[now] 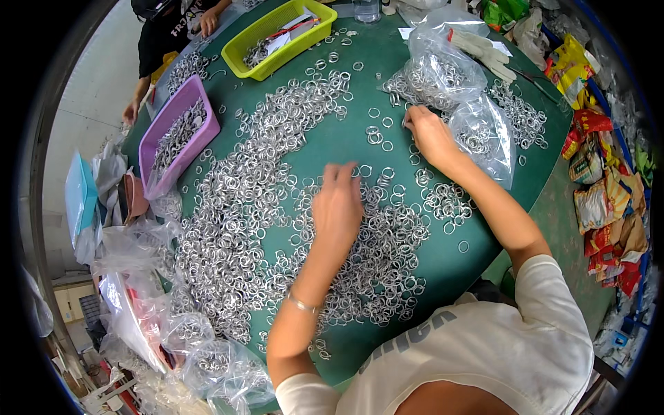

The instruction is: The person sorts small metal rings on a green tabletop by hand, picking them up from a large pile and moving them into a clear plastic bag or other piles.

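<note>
Hundreds of small silver metal rings (pixel 235 200) lie spread over a green table (pixel 332 135). My left hand (pixel 337 207) rests palm down on the rings at the middle of the table, fingers bent onto a few of them. My right hand (pixel 429 135) reaches further out, its fingertips pinching at rings beside a clear plastic bag (pixel 449 83) full of more rings. Whether either hand has a ring pinched between the fingers is too small to tell.
A purple tray (pixel 151 149) with rings stands at the left, a yellow-green tray (pixel 277 31) at the back. Another person's hands (pixel 207 21) work at the far left edge. Clear bags (pixel 207 360) lie at the near left, coloured packets (pixel 602 200) on the right, a white glove (pixel 484 52) at the back.
</note>
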The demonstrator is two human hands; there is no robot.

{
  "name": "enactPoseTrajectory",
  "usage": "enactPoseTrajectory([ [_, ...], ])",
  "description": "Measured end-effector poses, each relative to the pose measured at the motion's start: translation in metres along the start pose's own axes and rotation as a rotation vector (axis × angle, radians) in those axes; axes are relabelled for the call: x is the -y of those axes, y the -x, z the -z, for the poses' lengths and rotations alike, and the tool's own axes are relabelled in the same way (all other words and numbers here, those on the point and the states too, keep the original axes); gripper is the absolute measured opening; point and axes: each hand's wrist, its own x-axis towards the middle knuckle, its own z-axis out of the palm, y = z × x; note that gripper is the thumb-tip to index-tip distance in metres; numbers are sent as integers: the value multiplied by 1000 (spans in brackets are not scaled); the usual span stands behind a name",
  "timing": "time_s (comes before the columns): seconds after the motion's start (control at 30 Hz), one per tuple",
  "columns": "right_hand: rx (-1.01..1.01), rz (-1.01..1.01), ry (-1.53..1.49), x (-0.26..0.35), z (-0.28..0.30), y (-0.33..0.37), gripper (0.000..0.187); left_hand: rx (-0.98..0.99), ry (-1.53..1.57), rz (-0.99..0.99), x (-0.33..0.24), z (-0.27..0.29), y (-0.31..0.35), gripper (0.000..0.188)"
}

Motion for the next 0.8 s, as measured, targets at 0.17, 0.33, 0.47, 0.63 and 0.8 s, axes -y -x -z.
enactPoseTrajectory([
  [0.17,-96,-124,-257,-2,27,2,13,44,53,3,-4,-59,-71,24],
  [0.33,42,-8,-41,-7,25,4,24,101,1,1,0,-85,-100,28],
  [0.47,135,-11,5,5,14,2,20,77,83,-26,8,-90,-106,28],
  [0.63,26,-22,-81,4,14,8,14,157,857,305,8,-68,-98,15],
  [0.8,-100,-134,-44,-8,30,13,11,309,1674,658,13,-44,-81,24],
])
